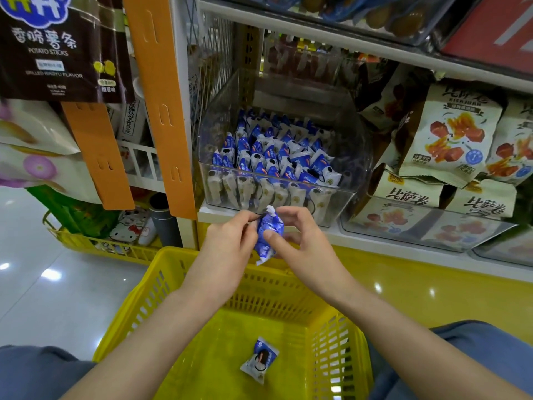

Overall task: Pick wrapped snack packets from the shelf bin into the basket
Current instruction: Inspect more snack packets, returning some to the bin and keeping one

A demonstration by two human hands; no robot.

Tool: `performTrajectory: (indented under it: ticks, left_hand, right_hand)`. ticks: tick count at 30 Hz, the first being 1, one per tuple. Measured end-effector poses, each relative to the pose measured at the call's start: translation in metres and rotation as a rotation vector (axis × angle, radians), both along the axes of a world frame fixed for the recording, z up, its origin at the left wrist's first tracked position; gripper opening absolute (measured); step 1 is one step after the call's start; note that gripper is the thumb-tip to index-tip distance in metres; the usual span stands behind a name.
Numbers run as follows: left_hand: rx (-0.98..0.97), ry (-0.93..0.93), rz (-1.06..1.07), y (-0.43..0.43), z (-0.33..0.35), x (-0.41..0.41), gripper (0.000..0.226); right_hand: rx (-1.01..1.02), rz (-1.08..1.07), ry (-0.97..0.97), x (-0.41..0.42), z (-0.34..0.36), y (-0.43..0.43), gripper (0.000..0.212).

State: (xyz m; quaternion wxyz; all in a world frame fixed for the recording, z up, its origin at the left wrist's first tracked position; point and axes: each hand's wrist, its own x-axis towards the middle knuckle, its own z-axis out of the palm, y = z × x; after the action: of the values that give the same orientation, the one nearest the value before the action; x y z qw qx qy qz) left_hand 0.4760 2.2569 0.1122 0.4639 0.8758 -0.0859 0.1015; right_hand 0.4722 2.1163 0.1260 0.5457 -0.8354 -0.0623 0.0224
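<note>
A clear plastic shelf bin (340, 203) holds several blue-and-white wrapped snack packets (277, 160). Just below its front edge, over the far rim of the yellow basket (161, 287), both hands hold one blue-and-white packet (269, 235). My left hand (227, 241) pinches its left side, and my right hand (302, 238) pinches its right side with thumb in front. One more packet (259, 360) lies on the basket floor.
Cream snack bags (452, 137) stand in the bin to the right. An orange shelf upright (161, 105) and hanging potato-stick bags (54, 44) are at left. A second yellow basket (95, 241) with goods sits on the floor at left. My knees flank the basket.
</note>
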Motion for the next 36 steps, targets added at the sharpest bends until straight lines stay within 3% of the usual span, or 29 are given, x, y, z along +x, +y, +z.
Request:
performTrajectory:
  ticks: [3,11,15,20,24,28,36]
  left_hand:
    - [-0.015,0.004,0.041,-0.001,-0.001,0.001,0.021]
    - [-0.192,0.157,-0.103,-0.005,0.003,0.001,0.024]
    - [-0.449,0.295,-0.136,-0.008,0.009,0.001,0.021]
    - [-0.661,0.375,-0.143,-0.010,0.016,-0.003,0.020]
    - [-0.552,0.311,-0.069,-0.010,0.015,-0.002,0.013]
    - [-0.484,0.285,-0.054,-0.006,0.014,0.000,0.010]
    - [-0.547,0.285,-0.017,-0.007,0.014,0.003,0.013]
  right_hand:
    - [-0.004,0.032,0.043,-0.003,0.000,0.002,0.049]
    - [0.199,0.016,0.089,0.003,0.005,-0.004,0.042]
    - [0.069,-0.028,-0.004,0.006,0.001,-0.005,0.049]
    - [-0.158,-0.056,-0.131,0.002,-0.007,-0.005,0.079]
    - [-0.218,-0.028,-0.147,-0.002,-0.010,0.001,0.054]
    - [-0.093,-0.052,-0.101,0.004,0.000,-0.004,0.019]
    - [-0.283,-0.022,-0.446,0.002,0.005,-0.008,0.010]
